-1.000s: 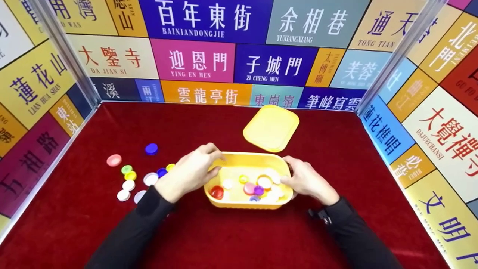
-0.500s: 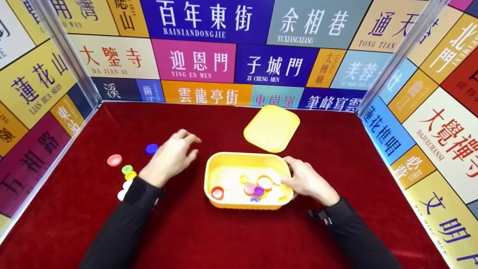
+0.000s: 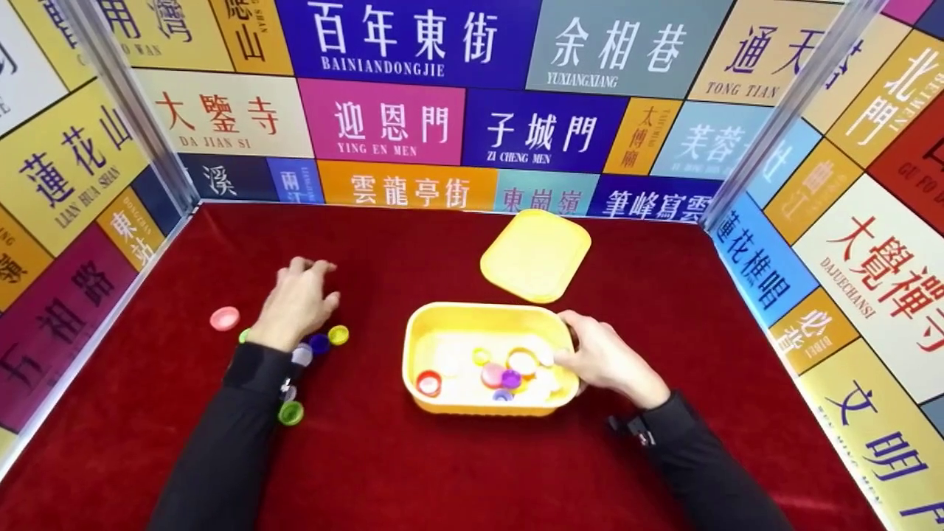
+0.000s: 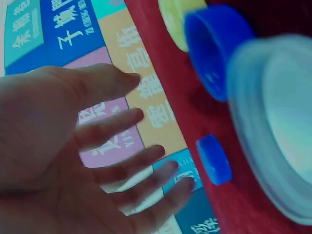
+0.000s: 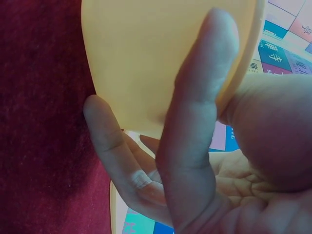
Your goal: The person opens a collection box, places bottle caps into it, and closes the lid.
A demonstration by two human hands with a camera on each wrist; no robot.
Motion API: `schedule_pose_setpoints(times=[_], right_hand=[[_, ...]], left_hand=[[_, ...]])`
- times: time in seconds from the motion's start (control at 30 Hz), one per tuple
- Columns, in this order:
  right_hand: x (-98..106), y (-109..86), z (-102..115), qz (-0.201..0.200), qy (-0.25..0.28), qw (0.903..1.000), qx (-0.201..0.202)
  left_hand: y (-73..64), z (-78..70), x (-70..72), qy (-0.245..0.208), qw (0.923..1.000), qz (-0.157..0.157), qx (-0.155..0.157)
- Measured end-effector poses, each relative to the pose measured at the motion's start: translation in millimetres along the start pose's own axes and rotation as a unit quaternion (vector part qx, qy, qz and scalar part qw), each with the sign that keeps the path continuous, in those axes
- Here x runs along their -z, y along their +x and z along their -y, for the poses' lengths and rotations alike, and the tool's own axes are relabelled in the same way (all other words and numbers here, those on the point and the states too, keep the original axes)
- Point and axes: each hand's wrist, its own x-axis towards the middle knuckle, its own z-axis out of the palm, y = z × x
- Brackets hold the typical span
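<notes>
Yellow in the right hand (image 3: 608,361): grips the right end of the tub (image 3: 483,313), with thumb over the rim and fingers clamped on the outer wall, presumably against sliding. Has that tub near the middle of the table (image 3: 472,472), probably to suit both arms' reach. Carries nothing visible in the left hand (image 3: 295,306), with fingers apart over the table's left half. Is close to a blue cap (image 4: 214,159), hidden from the head view; cannot tell if touching. Has loose caps (image 3: 338,335) spread toward the left edge, seemingly on that hand's easiest side, with the pink cap (image 3: 225,318) outermost. Has other caps (image 3: 510,379) inside the tub, with a red cap (image 3: 428,383) in its near left corner. Has the lid (image 3: 535,254) flat toward the far edge, likely out of the way.
</notes>
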Motion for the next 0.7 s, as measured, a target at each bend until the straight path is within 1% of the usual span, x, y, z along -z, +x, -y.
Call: schedule_pose_setpoints(times=[0.1,0.17,0.27,0.37,0.7], right_hand=[[-1,-0.6,0,0.002,-0.001,1.0000,-0.001],[-1,-0.9,0,0.002,-0.003,1.0000,-0.004],[-1,-1.4,0,0.004,-0.001,1.0000,-0.007],[-1,-1.2,0,0.003,-0.001,1.0000,-0.008],[-1,-0.4,0,0.010,0.013,0.9997,-0.019]], left_hand=[[-1.2,9.4,-0.1,0.007,0.9996,0.025,0.015],[-1.5,14.3,0.4,0.015,0.9991,0.038,0.014],[-1.8,18.8,1.7,0.026,0.9984,0.049,0.006],[-1.9,20.9,3.4,0.034,0.9982,0.049,-0.005],[-2.0,18.7,7.7,0.034,0.9982,0.047,-0.013]])
